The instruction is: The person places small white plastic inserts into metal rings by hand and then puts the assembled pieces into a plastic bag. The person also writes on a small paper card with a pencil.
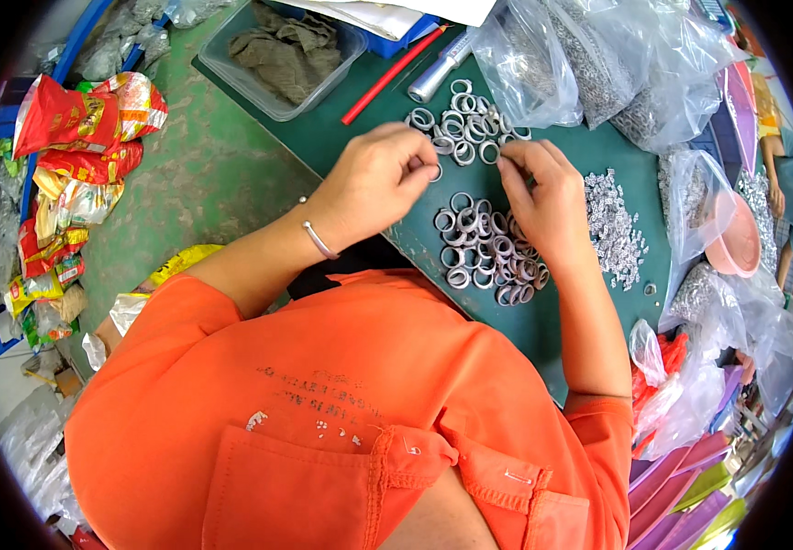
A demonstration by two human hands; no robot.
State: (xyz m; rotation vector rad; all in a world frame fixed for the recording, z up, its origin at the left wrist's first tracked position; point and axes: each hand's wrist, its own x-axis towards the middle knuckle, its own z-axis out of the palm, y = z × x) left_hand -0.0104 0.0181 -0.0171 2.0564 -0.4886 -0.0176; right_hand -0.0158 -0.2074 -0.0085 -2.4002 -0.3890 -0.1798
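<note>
My left hand (380, 174) is closed in a pinch on a small metal ring (436, 172), at the near edge of a pile of metal rings (470, 119). To its right, my right hand (545, 194) has thumb and forefinger pressed together beside the same pile; whatever lies between those fingertips is too small to make out. A second pile of rings (484, 247), duller in tone, lies nearer to me, just left of my right wrist. Many tiny silvery parts (613, 229) are spread on the green table (525, 344) right of my right hand.
Beyond the rings lie a red pencil-like stick (395, 75) and a metal cylindrical tool (440, 69). A clear tub (282, 105) holds a brown cloth (291, 55). Plastic bags of small metal parts (589, 64) and a pink bowl (736, 240) crowd the right side. Another person's arm (772, 179) shows far right.
</note>
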